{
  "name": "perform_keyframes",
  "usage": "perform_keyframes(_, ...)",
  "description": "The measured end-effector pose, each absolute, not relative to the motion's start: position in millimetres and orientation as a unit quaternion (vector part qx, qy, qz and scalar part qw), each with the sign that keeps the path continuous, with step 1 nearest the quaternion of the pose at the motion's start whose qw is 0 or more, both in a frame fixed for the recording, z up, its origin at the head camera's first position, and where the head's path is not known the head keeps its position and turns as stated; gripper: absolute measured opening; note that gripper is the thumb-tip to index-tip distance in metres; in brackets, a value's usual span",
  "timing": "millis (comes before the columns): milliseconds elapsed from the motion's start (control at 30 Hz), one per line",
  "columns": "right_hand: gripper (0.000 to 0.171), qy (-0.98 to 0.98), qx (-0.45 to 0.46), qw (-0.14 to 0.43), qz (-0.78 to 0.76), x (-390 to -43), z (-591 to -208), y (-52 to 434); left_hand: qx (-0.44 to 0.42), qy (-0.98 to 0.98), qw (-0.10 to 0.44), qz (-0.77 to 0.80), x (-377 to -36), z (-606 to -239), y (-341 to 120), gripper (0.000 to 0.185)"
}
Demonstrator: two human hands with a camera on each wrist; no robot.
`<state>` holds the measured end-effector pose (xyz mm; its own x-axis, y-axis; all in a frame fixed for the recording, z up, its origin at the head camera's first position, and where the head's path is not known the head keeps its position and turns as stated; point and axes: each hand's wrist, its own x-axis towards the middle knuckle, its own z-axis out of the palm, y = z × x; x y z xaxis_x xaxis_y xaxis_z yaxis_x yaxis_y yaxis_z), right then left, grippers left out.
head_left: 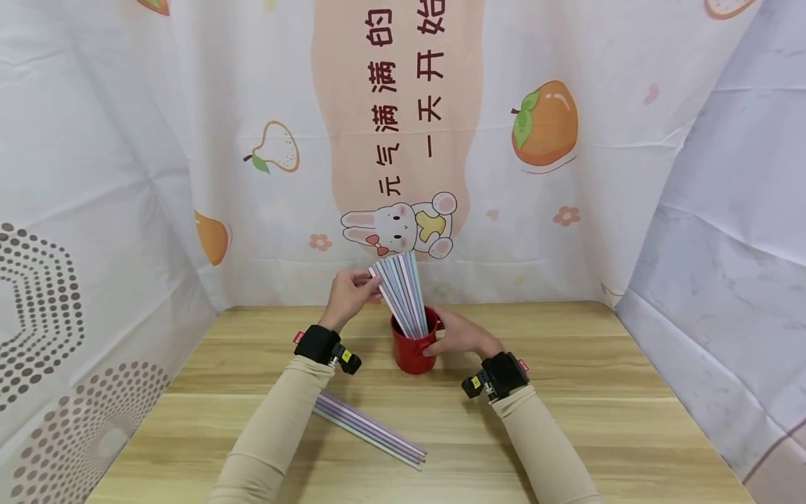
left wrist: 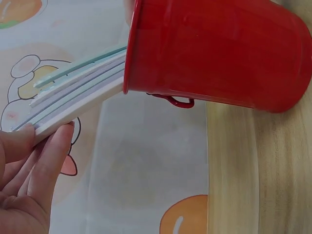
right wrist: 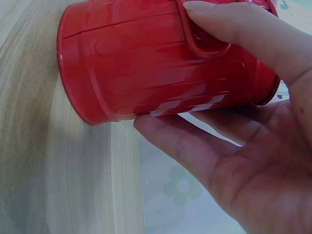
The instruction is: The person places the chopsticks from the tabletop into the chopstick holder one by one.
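Observation:
A small red bucket stands on the table with a fanned bundle of pastel straws leaning up out of it to the left. My left hand pinches the bundle's outer edge near the top, and in the left wrist view its thumb and fingers meet at a white straw. Around the bucket's right side my right hand grips the wall. The right wrist view has the thumb over a raised red loop and the other fingers along the opposite side. The straws' lower ends are hidden inside the bucket.
Several loose purple and pale green straws lie on the wooden table in front of the bucket, partly behind the left forearm. A printed curtain hangs right behind the table's back edge, with more cloth at both sides.

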<state>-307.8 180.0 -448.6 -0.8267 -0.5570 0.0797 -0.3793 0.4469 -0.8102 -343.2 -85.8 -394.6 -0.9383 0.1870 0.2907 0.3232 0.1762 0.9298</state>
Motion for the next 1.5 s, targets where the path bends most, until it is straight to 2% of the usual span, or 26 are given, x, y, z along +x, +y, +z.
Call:
perform_keyframes(233,0.093,0.842,-0.283,0.097,-0.449,-308.7,-446.3,181.4,-0.186,-0.781,0.02,-0.596,-341.8,-390.8,-90.3,0.028)
perform_keyframes(533,0.094,0.843,-0.281,0.109,-0.446,-310.3,-441.8,179.8,-0.207,-0.819,-0.192,-0.499,-325.1,-419.5,-141.9,0.039)
perform_keyframes(633,0.094,0.844,-0.281,0.108,-0.443,-311.9,-441.9,180.1,-0.221,-0.829,-0.238,-0.456,-316.7,-432.8,-159.9,0.041)
perform_keyframes(900,0.095,0.848,-0.285,0.106,-0.435,-313.6,-441.6,181.5,-0.275,-0.845,-0.226,-0.4,-291.2,-454.0,-192.8,0.027)
perform_keyframes(1200,0.094,0.85,-0.28,0.101,-0.434,-314.1,-441.7,183.4,-0.345,-0.837,-0.233,-0.355,-276.5,-459.7,-208.4,0.037)
perform_keyframes(1500,0.093,0.846,-0.288,0.103,-0.436,-311.9,-443.2,180.2,-0.358,-0.836,-0.225,-0.35,-272.7,-469.7,-213.9,0.032)
